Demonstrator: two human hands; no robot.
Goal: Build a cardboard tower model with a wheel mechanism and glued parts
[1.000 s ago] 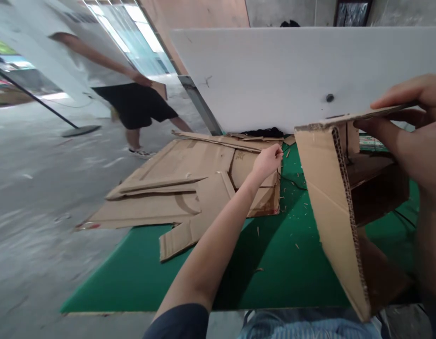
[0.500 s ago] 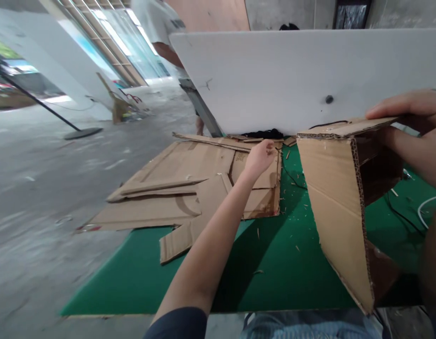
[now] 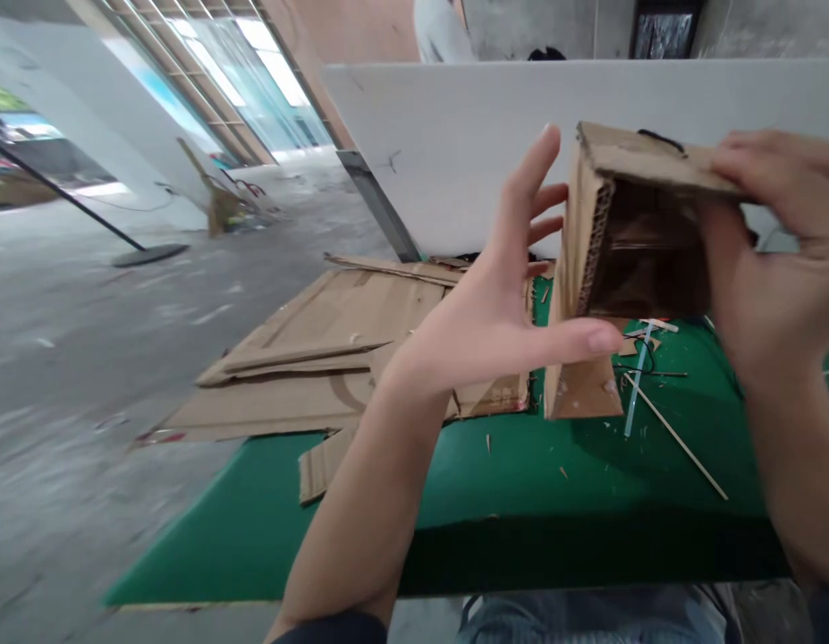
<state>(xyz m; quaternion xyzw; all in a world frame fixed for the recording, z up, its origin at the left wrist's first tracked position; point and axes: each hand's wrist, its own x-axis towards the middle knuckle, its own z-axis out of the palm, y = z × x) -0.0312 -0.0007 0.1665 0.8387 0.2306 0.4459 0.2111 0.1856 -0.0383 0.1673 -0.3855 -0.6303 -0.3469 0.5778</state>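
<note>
- The right hand (image 3: 782,215) pinches the top panel (image 3: 648,152) of an open corrugated cardboard box (image 3: 575,259), thumb below and fingers above.
- The left hand (image 3: 481,313) is spread wide at the box's left side, its thumb reaching across in front (whether it touches the cardboard, I cannot tell).
- The box is tilted over the green tabletop (image 3: 253,519), its dark hollow facing the wearer; a short black cord (image 3: 662,140) shows on the top panel.
- Below and to the right of the box lie a thin wooden stick (image 3: 682,443) and a translucent bluish strip (image 3: 638,385), near each other.
- Flat cardboard sheets (image 3: 300,398) lie left of the box, partly behind the left arm.
- A white board (image 3: 441,152) stands behind the table.
</note>
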